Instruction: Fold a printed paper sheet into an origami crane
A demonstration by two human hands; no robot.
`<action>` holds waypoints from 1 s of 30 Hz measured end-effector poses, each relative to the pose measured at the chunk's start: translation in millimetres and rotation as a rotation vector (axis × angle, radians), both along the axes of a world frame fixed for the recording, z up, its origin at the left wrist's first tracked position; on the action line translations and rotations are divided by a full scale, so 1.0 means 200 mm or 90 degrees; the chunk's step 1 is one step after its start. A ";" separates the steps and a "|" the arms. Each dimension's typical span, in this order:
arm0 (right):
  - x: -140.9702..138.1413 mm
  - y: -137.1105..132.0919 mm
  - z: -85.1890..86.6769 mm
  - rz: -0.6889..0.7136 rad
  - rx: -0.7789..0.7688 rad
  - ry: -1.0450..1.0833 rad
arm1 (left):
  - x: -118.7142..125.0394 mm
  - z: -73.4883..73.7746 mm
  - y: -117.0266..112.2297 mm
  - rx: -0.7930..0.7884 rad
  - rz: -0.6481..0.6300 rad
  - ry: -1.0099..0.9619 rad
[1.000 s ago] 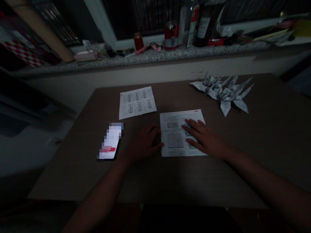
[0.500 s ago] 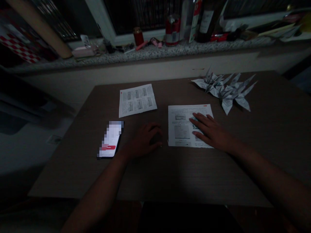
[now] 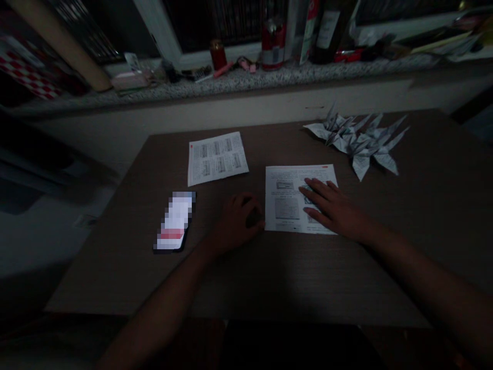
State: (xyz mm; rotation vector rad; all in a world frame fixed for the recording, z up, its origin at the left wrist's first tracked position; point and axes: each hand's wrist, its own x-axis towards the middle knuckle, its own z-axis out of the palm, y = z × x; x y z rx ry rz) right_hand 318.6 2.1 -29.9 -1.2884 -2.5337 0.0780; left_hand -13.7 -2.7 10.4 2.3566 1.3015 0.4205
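Note:
A printed sheet of paper [image 3: 287, 203] with text and small pictures lies flat on the table in front of me. My right hand [image 3: 331, 205] rests on its right part, fingers spread and palm down. My left hand [image 3: 242, 218] is at the sheet's lower left edge, thumb and forefinger curled into a ring with their tips together at the paper's edge. The exact grip is dim. A second, smaller printed sheet [image 3: 218, 158] lies farther back on the left. Several folded paper cranes [image 3: 360, 139] made from printed paper sit grouped at the back right.
A lit phone [image 3: 174, 221] lies left of my left hand. The brown table [image 3: 246, 282] meets a wall below a speckled stone sill [image 3: 239, 85]. Along the sill stand a red can [image 3: 273, 46], a small red jar [image 3: 218, 55], a dark bottle [image 3: 327, 36] and other clutter.
My left hand has moved right to the sheet's left edge, and its thumb and forefinger have come together. My right hand stays spread on the sheet.

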 end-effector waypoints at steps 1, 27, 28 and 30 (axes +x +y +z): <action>0.00 0.00 0.00 0.001 0.001 0.000 | -0.01 0.00 0.00 -0.005 -0.005 -0.005; 0.01 0.01 0.00 -0.001 -0.021 0.009 | -0.09 0.03 0.02 -0.010 -0.150 -0.013; 0.01 0.01 0.00 0.000 -0.018 0.006 | -0.08 0.03 0.02 -0.003 -0.149 -0.008; 0.01 0.01 0.00 0.000 -0.016 -0.002 | -0.07 0.03 0.02 0.011 -0.148 0.001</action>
